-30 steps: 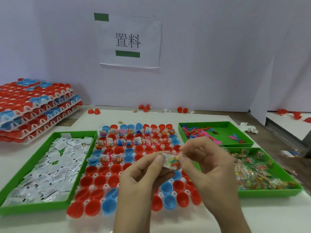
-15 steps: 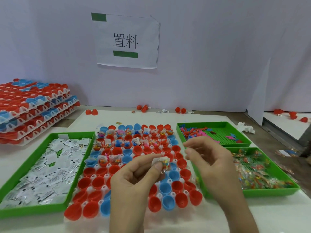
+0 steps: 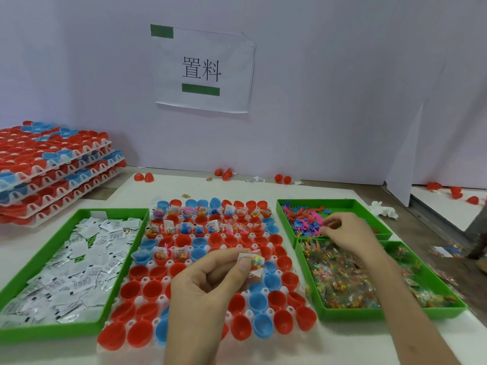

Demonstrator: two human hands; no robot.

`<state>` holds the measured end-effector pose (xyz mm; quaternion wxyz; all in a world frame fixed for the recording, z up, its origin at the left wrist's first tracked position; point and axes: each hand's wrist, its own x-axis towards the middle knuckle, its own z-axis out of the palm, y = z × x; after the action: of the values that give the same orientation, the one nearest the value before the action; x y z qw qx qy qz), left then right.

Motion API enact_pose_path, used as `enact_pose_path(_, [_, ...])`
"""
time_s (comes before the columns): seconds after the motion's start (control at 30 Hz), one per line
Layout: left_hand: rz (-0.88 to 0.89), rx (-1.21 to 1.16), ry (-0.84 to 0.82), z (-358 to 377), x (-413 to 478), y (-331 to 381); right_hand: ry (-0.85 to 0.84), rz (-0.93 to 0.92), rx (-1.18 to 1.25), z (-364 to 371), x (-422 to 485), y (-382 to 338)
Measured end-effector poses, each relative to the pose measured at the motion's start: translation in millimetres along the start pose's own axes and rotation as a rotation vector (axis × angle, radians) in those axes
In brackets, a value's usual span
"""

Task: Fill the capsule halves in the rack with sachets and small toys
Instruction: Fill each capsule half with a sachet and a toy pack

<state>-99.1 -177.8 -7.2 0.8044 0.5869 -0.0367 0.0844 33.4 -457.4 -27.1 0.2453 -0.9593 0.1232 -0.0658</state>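
Left hand: thumb and forefinger pinch one clear bead packet, held over the rack.
Right hand: fingers curled down into the toys; whether one is pinched cannot be told.
Beneath both hands: one rack of red and blue halves. The two farthest rows and part of a third are filled; the nearer ones are empty.
Green trays, three: sachet tray left of the left hand; toy tray under the right hand; packet tray under the right wrist.
Spare racks: about five, stacked far left.
Risks: the packet could slip from so light a pinch and land in a filled half, and tangled toys could lift in pairs.
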Motion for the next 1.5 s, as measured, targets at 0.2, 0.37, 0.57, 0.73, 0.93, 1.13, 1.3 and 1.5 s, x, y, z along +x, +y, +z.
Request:
enact_pose_path(0.2, [-0.03,0.004,-0.011,-4.8,1.3,-3.4,0.071,-0.003,-0.02,7.1,10.5,-0.4])
enact_pose_path(0.37, [-0.018,0.001,-0.008,-7.7,1.4,-0.3,0.082,-0.007,-0.043,9.7,16.3,-2.7])
enact_pose_path(0.57, [-0.02,0.01,-0.029,-9.9,0.9,0.7,0.183,-0.048,0.02,3.0,14.8,-6.1])
enact_pose_path(0.73, [-0.005,0.022,-0.018,-11.7,1.0,-0.2,0.33,-0.211,0.375,-15.6,-0.5,-24.1])
enact_pose_path(0.93, [0.02,-0.029,-0.034,-8.7,-3.0,3.2,0.351,-0.448,0.977,-29.4,-75.5,-72.4])
enact_pose_path(1.13, [0.008,-0.08,-0.073,-8.7,-5.5,6.1,0.335,-0.534,1.036,6.3,-147.0,-104.0])
enact_pose_path(1.3, [0.067,-0.033,-0.098,-6.4,-6.5,5.2,0.187,-0.551,1.114,17.4,-166.0,-122.0])
enact_pose_path(1.5, [0.166,0.016,-0.07,-0.6,-8.7,5.7,-0.088,-0.372,1.264,19.2,-165.2,-116.8])
